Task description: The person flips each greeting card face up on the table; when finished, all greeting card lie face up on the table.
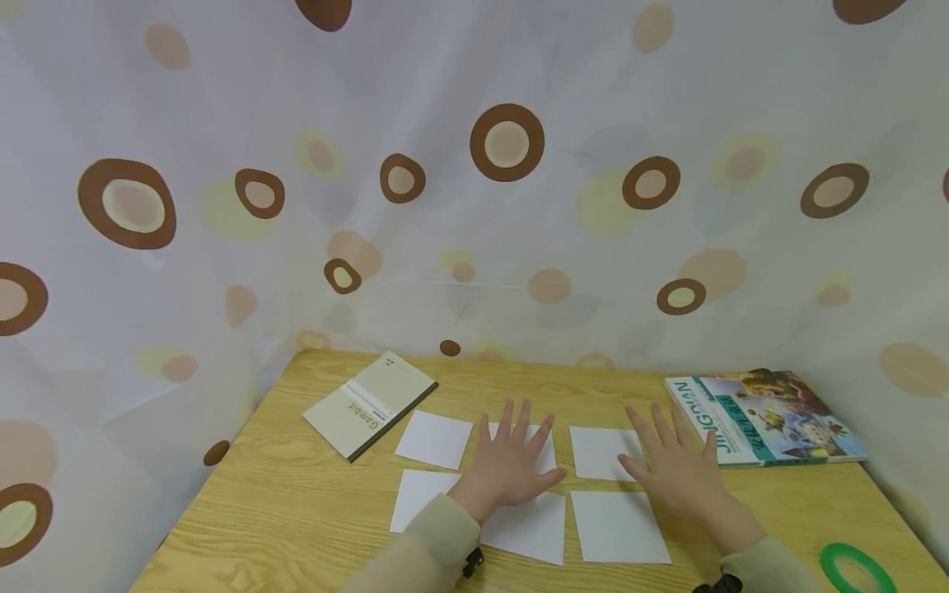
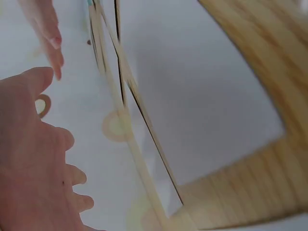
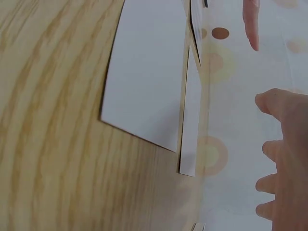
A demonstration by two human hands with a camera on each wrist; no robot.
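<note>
Several white paper squares lie in two rows on the wooden table. My left hand (image 1: 511,465), palm down with fingers spread, hovers over the middle column. It partly hides the back middle square (image 1: 547,457) and the front middle square (image 1: 530,527). Spread in the same way, my right hand (image 1: 680,469) is held above the table just right of the back right square (image 1: 596,453) and front right square (image 1: 619,527). Neither hand holds anything. In the left wrist view a bare gap shows between the palm (image 2: 33,159) and the paper.
A beige notebook (image 1: 371,403) lies at the back left, beside the back left square (image 1: 436,439). At the back right is a colourful book (image 1: 774,416), close behind the right hand. A green ring (image 1: 832,560) sits near the front right edge. A patterned curtain (image 1: 445,222) surrounds the table.
</note>
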